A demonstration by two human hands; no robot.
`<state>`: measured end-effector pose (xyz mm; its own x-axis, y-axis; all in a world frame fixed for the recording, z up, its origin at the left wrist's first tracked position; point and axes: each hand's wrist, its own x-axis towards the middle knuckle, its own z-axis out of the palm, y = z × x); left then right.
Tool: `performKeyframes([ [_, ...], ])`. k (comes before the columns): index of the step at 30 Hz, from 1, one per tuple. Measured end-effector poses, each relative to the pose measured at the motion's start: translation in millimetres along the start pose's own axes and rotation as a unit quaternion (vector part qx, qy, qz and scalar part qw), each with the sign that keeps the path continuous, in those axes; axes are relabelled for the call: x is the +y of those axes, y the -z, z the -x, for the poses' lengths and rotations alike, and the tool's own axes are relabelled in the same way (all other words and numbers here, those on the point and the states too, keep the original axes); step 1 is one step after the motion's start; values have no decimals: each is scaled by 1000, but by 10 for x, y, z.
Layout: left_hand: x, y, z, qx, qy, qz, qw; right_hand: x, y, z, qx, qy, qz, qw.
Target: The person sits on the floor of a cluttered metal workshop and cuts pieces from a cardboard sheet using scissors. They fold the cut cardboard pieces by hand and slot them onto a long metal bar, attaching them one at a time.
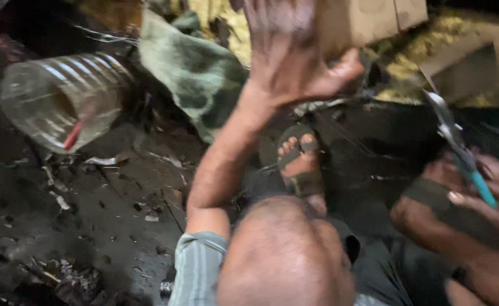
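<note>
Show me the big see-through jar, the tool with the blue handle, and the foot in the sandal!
clear plastic jar (62, 99), head view, on its ribbed side wall.
blue-handled tool (462, 153), head view, where the metal meets the blue handle.
sandaled foot (300, 161), head view, on the bare skin between the straps.

Clear plastic jar (62, 99) lies on its side on the dark floor (91, 226), mouth toward the camera, a red stick (72, 136) showing inside. Just right of the jar, a crumpled green cloth (195, 73) slopes down. Below the jar, pale scraps (59, 198) dot the floor. Well right of the jar, past the cloth, a sandalled foot (300, 161) rests, toes up. Far right of the jar, yellowish debris (425, 45), blurred.
</note>
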<state>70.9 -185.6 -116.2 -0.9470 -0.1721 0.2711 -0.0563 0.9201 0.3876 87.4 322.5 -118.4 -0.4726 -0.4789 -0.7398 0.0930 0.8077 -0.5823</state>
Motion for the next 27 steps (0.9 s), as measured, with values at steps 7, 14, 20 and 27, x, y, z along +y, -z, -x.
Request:
performKeyframes([
  [7,947,-224,438,6,112,87,990,-293,-93,-200,-54,213,-13,975],
  [14,1194,-433,627,-14,112,62,992,-71,-301,-323,-101,186,-89,973],
  [20,1378,-541,654,-28,92,64,993,40,-338,-295,-98,175,-107,974],
  [27,1474,-585,650,-27,63,52,996,-85,-359,-278,-72,241,-100,963],
])
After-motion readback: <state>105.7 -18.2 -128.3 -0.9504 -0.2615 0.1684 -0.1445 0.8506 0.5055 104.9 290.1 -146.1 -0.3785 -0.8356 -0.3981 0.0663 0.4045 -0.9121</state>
